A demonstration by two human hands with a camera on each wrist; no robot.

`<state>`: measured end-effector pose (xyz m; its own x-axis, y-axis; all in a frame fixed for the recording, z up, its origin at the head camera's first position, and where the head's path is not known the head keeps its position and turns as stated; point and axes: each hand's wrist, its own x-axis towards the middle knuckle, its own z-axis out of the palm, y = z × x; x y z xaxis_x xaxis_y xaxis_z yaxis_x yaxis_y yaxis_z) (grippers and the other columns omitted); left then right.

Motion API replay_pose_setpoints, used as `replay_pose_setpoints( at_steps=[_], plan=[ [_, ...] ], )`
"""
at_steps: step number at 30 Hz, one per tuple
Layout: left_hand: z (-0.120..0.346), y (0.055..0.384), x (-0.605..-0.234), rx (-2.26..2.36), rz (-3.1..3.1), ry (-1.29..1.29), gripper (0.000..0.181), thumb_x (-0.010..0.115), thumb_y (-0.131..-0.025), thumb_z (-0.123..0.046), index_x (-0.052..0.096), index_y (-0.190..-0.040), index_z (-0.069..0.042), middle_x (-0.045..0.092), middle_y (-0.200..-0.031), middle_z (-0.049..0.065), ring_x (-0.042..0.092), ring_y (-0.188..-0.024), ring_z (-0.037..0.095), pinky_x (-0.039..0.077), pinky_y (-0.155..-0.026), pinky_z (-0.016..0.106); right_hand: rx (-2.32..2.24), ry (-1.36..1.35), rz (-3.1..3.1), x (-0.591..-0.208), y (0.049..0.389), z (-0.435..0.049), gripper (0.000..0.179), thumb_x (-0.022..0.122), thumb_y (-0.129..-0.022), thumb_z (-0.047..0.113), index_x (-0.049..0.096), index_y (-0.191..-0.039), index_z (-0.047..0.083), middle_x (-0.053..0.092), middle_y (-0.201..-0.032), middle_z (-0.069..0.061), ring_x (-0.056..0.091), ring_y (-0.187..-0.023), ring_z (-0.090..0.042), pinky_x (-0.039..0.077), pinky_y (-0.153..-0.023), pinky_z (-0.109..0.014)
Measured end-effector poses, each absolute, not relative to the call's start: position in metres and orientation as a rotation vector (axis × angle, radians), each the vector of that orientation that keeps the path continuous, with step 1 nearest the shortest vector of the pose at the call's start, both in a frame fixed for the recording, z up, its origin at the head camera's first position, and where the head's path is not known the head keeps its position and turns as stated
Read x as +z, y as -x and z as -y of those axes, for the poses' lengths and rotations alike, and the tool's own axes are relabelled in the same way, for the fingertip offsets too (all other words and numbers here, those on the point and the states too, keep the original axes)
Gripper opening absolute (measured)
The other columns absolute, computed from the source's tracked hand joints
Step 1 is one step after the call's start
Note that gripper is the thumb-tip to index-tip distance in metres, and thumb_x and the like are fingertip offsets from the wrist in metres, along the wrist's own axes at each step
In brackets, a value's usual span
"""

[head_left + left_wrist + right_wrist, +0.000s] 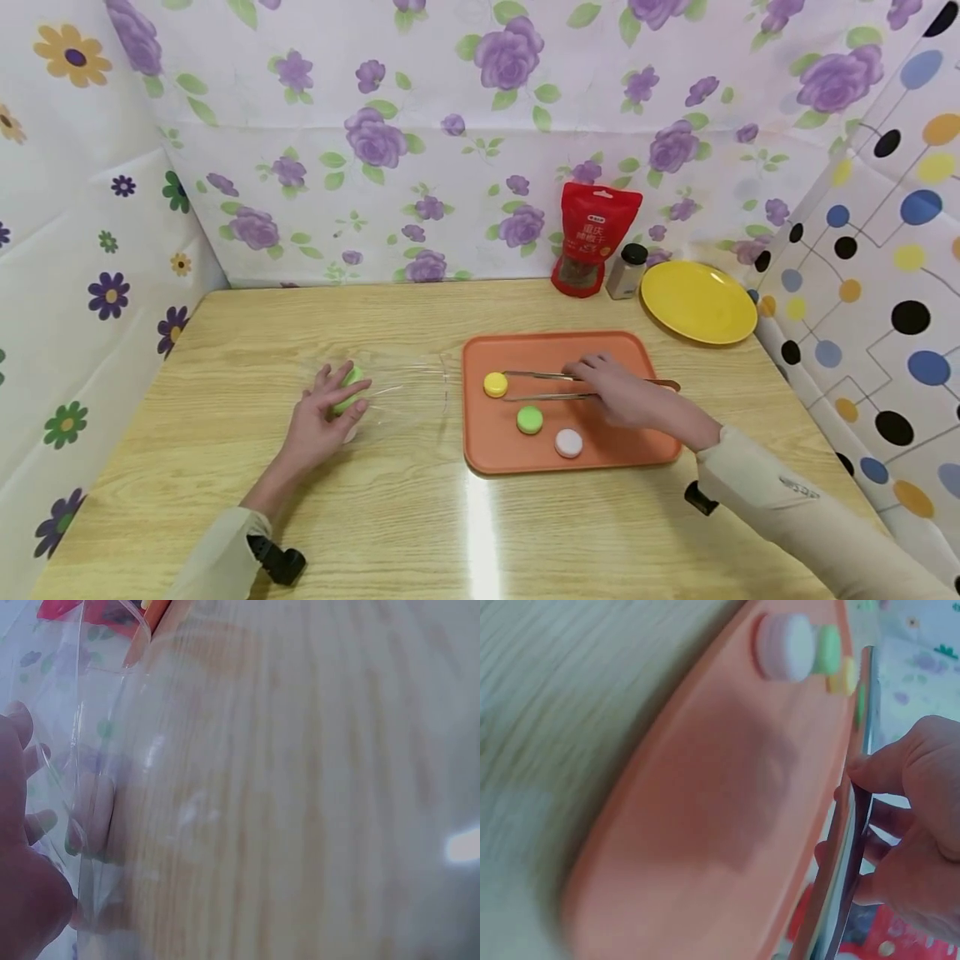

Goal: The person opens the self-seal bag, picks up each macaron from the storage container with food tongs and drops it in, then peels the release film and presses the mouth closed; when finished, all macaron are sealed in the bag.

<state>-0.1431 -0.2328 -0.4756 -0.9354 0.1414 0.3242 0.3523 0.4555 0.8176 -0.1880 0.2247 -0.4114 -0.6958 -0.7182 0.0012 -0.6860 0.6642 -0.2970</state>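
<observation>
My right hand (611, 387) grips a pair of metal tongs (663, 384) above an orange tray (474, 450). The tong arms stand apart, their tips on either side of the right edge of a yellow macaron (495, 384). Nearer to me on the tray lie a green macaron (529, 420) and a pale pink macaron (568, 443). Over at the left, my left hand (318, 421) holds a clear plastic bag (408, 387) lying on the table. Something green (349, 392) shows between its thumb and fingers. Through the film in the left wrist view appears a pale round piece (94, 810).
Behind the tray stand a red snack pouch (596, 225) and a small black-capped jar (627, 272). A yellow plate (697, 302) sits at the back right. Patterned cloth walls (420, 167) border the wooden table (390, 517) at the back and both sides.
</observation>
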Motion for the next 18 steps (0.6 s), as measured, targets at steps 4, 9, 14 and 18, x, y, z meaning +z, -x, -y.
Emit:
replay_pose_setpoints(
  at_steps=[4, 9, 14, 18],
  plan=[
    [0.235, 0.143, -0.480, -1.468, 2.506, 0.416, 0.030, 0.071, -0.089, 0.003, 0.069, -0.119, 0.006, 0.039, -0.149, 0.031, 0.011, -0.143, 0.056, -0.004, -0.099, 0.082, -0.443, 1.172, -2.787, -0.422, 0.192, -0.230, 0.041, 0.068, -0.088, -0.010, 0.057, -0.127, -0.002, 0.058, -0.116, -0.016, 0.052, -0.107, -0.038, 0.046, -0.091, -0.053],
    [0.235, 0.141, -0.477, -1.480, 2.509, 0.427, 0.030, 0.071, -0.090, 0.002, 0.069, -0.120, 0.005, 0.039, -0.150, 0.030, 0.010, -0.144, 0.056, -0.004, -0.099, 0.081, -0.441, 1.202, -2.789, -0.434, 0.199, -0.228, 0.043, 0.069, -0.088, -0.009, 0.057, -0.129, 0.000, 0.058, -0.118, -0.015, 0.053, -0.105, -0.036, 0.045, -0.090, -0.053],
    [0.233, 0.141, -0.472, -1.493, 2.508, 0.439, 0.031, 0.071, -0.091, 0.000, 0.068, -0.121, 0.005, 0.038, -0.150, 0.030, 0.010, -0.144, 0.055, -0.005, -0.100, 0.081, -0.437, 1.210, -2.782, -0.441, 0.205, -0.221, 0.044, 0.070, -0.089, -0.007, 0.057, -0.129, 0.001, 0.058, -0.120, -0.015, 0.053, -0.107, -0.036, 0.045, -0.092, -0.052],
    [0.233, 0.142, -0.470, -1.500, 2.509, 0.435, 0.031, 0.071, -0.091, 0.000, 0.068, -0.121, 0.005, 0.038, -0.151, 0.030, 0.010, -0.144, 0.055, -0.005, -0.100, 0.081, -0.429, 1.204, -2.772, -0.442, 0.208, -0.214, 0.043, 0.070, -0.090, -0.005, 0.057, -0.130, 0.002, 0.058, -0.121, -0.014, 0.052, -0.107, -0.035, 0.045, -0.093, -0.051]
  ],
)
